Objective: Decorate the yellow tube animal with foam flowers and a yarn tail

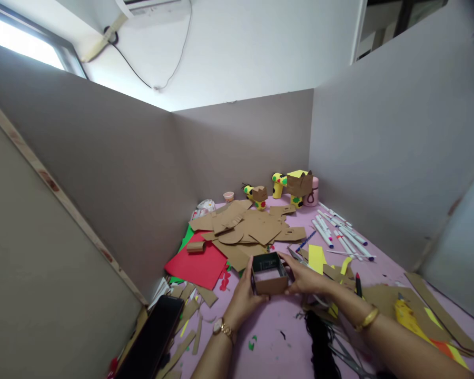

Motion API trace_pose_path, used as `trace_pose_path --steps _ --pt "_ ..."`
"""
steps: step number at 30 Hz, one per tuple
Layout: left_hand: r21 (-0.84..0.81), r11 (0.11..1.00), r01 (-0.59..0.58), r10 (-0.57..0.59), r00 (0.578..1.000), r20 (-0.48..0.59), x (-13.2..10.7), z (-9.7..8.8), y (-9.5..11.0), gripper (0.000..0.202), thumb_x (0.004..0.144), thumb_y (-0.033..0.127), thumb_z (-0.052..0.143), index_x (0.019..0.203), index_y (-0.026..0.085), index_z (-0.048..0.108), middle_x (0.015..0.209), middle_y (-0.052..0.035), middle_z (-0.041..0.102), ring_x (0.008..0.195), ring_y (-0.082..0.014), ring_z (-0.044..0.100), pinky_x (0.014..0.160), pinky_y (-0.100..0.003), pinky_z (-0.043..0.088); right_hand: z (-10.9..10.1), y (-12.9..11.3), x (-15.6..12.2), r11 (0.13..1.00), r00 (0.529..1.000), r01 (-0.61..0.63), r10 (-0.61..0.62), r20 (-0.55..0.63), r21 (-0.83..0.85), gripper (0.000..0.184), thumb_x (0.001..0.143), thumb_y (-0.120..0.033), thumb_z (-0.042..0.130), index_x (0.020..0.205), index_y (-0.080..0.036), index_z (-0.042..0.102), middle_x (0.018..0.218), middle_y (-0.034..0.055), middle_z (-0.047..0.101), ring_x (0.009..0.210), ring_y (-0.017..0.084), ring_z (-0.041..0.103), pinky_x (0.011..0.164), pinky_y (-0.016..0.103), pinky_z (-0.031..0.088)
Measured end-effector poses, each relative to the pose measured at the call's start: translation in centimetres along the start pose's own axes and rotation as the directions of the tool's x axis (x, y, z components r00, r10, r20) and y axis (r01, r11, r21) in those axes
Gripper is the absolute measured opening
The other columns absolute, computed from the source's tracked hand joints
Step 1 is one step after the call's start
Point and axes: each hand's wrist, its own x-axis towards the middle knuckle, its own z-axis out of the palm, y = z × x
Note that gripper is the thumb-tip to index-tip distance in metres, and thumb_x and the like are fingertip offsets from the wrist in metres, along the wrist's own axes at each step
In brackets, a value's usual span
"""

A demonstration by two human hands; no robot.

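Observation:
A small open cardboard box (pixel 269 275) with a dark inside is held between both my hands just above the pink table (pixel 276 321). My left hand (pixel 245 297) grips its left side, fingers curled round the wall; a watch is on that wrist. My right hand (pixel 306 276) holds the right side, with a gold bangle further up the arm. Behind the box lies a heap of cut cardboard pieces (pixel 247 229).
A red paper sheet (pixel 199 263) lies left of the box, a black phone (pixel 152 337) at the near left. Several white markers (pixel 342 234) lie at the right. Yellow cardboard figures (pixel 294 187) stand at the back. Grey partition walls enclose the table. Yellow paper scraps and black yarn (pixel 319 337) lie near my right arm.

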Motion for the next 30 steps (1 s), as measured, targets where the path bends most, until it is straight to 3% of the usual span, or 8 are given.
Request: trace_pose_path --steps 5,8,11,15,19,22,25,30 --pt "0.069 0.996 0.053 -0.05 0.998 -0.034 -0.6 0.0 -0.3 0.109 0.056 0.007 0.072 0.144 0.024 0.01 0.146 -0.0122 0.031 0.132 -0.0275 0.03 0.108 -0.04 0.021 -3.4 -0.8 -0.1 0.997 0.997 -0.051 0.054 0.063 -0.053 0.098 0.053 -0.009 0.066 0.142 -0.012 0.024 0.145 0.0186 0.028 0.131 0.031 0.029 0.106 0.044 0.024" --pt "0.077 0.995 0.062 -0.056 0.996 -0.074 -0.8 0.1 -0.5 0.111 0.062 0.02 0.074 0.144 0.022 0.0 0.147 -0.0139 0.027 0.133 -0.0278 0.029 0.108 -0.041 0.022 -4.4 -1.1 0.1 0.997 0.995 -0.052 0.056 0.082 -0.05 0.097 0.059 -0.019 0.069 0.143 -0.016 0.02 0.145 0.0174 0.028 0.129 0.03 0.034 0.103 0.043 0.031" --pt "0.126 0.991 0.037 -0.026 0.996 -0.087 -0.8 0.1 -0.9 0.1 0.07 0.034 0.07 0.144 0.02 0.005 0.147 -0.0141 0.029 0.134 -0.0279 0.027 0.108 -0.041 0.023 -2.9 -1.2 0.3 0.998 0.996 -0.019 0.024 0.087 -0.052 0.109 0.056 -0.027 0.075 0.144 -0.016 0.012 0.147 0.018 0.025 0.131 0.029 0.03 0.106 0.043 0.026" --pt "0.203 0.979 0.018 -0.007 0.999 -0.051 -0.7 0.1 -1.4 0.095 0.072 0.04 0.067 0.144 0.019 0.01 0.146 -0.0145 0.03 0.133 -0.0274 0.028 0.108 -0.041 0.024 0.0 -1.1 0.6 0.997 0.999 0.031 -0.027 0.043 -0.075 0.103 0.055 -0.023 0.075 0.142 -0.012 0.02 0.145 0.0173 0.027 0.134 0.028 0.022 0.11 0.042 0.016" --pt "0.26 0.966 0.003 0.006 0.999 -0.036 -0.6 0.3 -1.7 0.093 0.076 0.037 0.064 0.144 0.017 0.004 0.145 -0.0167 0.032 0.133 -0.0271 0.029 0.107 -0.043 0.025 1.1 -0.9 0.6 0.997 1.0 0.027 -0.027 0.003 -0.067 0.103 0.054 -0.02 0.074 0.142 -0.011 0.021 0.145 0.0173 0.026 0.134 0.029 0.02 0.111 0.042 0.013" --pt "0.306 0.952 -0.003 0.014 0.999 -0.034 -0.7 0.5 -1.7 0.091 0.077 0.03 0.062 0.144 0.018 0.001 0.143 -0.0175 0.035 0.13 -0.0275 0.033 0.105 -0.044 0.028 1.6 -0.9 0.5 0.999 0.999 0.007 -0.008 -0.033 -0.037 0.108 0.054 -0.02 0.073 0.144 -0.012 0.013 0.148 0.0172 0.019 0.136 0.029 0.014 0.111 0.044 0.01" --pt "0.345 0.938 -0.014 0.023 0.999 -0.024 -0.9 0.7 -1.5 0.088 0.079 0.026 0.058 0.144 0.016 0.0 0.14 -0.0184 0.039 0.126 -0.028 0.038 0.102 -0.045 0.031 2.3 -0.9 0.4 1.0 0.999 -0.007 0.009 -0.049 0.026 0.113 0.056 -0.02 0.072 0.145 -0.014 0.003 0.147 0.0169 0.02 0.134 0.029 0.02 0.109 0.043 0.016" --pt "0.371 0.929 -0.018 0.018 1.0 0.003 -1.0 0.6 -1.3 0.081 0.081 0.029 0.051 0.144 0.011 0.003 0.142 -0.0202 0.035 0.128 -0.0292 0.035 0.104 -0.047 0.027 3.3 -0.5 0.5 0.981 0.998 -0.024 0.036 -0.056 0.194 0.12 0.056 -0.016 0.071 0.144 -0.017 -0.01 0.131 0.0129 0.048 0.111 0.025 0.052 0.093 0.037 0.041"
